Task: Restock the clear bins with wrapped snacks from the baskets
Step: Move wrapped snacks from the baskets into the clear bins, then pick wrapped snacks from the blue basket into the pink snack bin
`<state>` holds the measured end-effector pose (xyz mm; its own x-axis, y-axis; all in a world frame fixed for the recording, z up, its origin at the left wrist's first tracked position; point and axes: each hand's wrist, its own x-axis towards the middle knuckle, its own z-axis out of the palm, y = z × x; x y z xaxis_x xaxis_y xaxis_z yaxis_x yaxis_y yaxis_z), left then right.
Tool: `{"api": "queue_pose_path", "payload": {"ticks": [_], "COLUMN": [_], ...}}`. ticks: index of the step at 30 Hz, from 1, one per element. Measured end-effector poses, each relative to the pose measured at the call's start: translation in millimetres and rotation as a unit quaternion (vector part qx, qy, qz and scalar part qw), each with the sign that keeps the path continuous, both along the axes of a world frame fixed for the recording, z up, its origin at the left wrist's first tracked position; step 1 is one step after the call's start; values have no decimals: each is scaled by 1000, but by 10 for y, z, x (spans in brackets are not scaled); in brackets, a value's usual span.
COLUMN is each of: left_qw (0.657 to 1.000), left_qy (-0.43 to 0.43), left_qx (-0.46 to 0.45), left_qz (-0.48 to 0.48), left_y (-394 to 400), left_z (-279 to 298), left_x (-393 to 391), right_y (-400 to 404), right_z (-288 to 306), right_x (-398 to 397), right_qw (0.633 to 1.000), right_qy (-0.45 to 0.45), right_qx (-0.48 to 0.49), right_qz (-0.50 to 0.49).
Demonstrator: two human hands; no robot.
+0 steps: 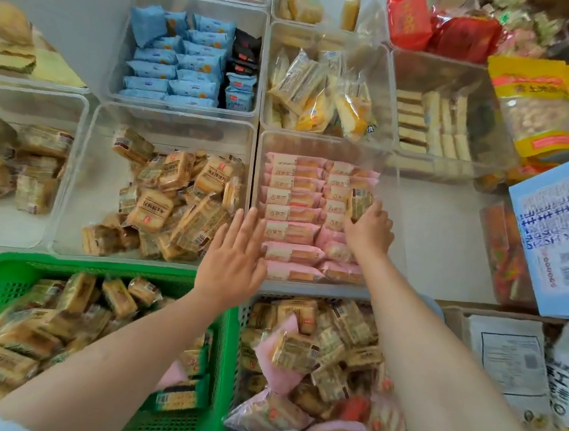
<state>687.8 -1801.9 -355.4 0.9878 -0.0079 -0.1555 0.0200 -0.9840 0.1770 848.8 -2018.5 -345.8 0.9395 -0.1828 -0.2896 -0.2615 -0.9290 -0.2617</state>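
From above, a person reaches both bare arms over two baskets of wrapped snacks, a green basket (2,280) near left and a pale basket (250,310) near right. The left hand (234,259) is open and flat, fingers spread, resting at the near-left rim of a clear bin (393,190) lined with pink packets (292,212). The right hand (369,231) pinches a tan snack packet (360,203) inside that bin, over the right row.
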Motion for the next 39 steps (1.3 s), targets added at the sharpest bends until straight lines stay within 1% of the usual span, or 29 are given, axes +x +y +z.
{"api": "queue_pose_path", "payload": {"ticks": [2,3,4,6,8,9,10,12,14,15,16,17,20,21,23,25,26,27,28,30,32,33,36,38,39], "left_qw": [1000,1000,1000,1000,1000,1000,1000,997,990,988,987,988,986,983,974,963,962,966,974,990,993,992,991,992,993], "left_qy": [8,3,-2,-5,-9,-12,-21,-67,-106,-108,-101,-94,-82,-82,-106,-145,-150,-135,-102,-5,81,99,112,91,64], "left_qx": [7,9,10,10,3,-1,-4,-14,-29,-39,-56,-79,-144,-153,-162,-162,-157,-143,-119,-57,-21,-12,-18,-29,-30], "left_qz": [-5,-6,-6,-7,-4,-2,0,-20,-85,-107,-111,-93,19,55,120,162,169,168,161,127,89,76,73,88,94], "left_y": [5,9,13,10,3,1,0,-8,-22,-27,-20,11,294,436,752,1038,1154,1248,1328,1450,1524,1551,1587,1604,1615], "left_z": [-8,-6,3,12,25,48,84,194,342,406,459,494,542,551,569,579,585,594,586,525,432,386,368,427,466], "left_x": [-2,2,11,12,7,0,-12,-75,-183,-259,-350,-441,-631,-677,-728,-698,-654,-602,-551,-497,-549,-593,-714,-783,-835], "right_y": [30,40,48,90,183,232,278,381,493,562,638,721,961,1026,1128,1210,1240,1266,1284,1300,1302,1306,1296,1293,1303], "right_z": [23,74,150,350,549,623,671,729,743,759,764,762,739,727,634,506,425,359,334,323,359,382,460,479,493], "right_x": [-15,-46,-96,-268,-508,-635,-759,-955,-1100,-1166,-1228,-1289,-1461,-1516,-1607,-1722,-1782,-1843,-1900,-1970,-1999,-2008,-2033,-2046,-2064], "right_qw": [1000,1000,999,986,957,947,941,938,940,938,935,929,917,925,953,956,953,950,949,949,949,948,946,946,948], "right_qy": [-15,-27,-37,-33,19,51,77,112,132,142,150,153,134,106,32,3,7,6,0,-18,-21,-16,11,32,37], "right_qx": [-8,2,32,155,280,312,328,327,315,315,320,333,368,352,238,120,85,61,43,13,-1,-1,-5,-15,-11], "right_qz": [-2,-6,-13,-49,-71,-63,-45,-4,18,23,31,41,70,97,184,268,291,305,312,314,314,317,323,323,315]}}
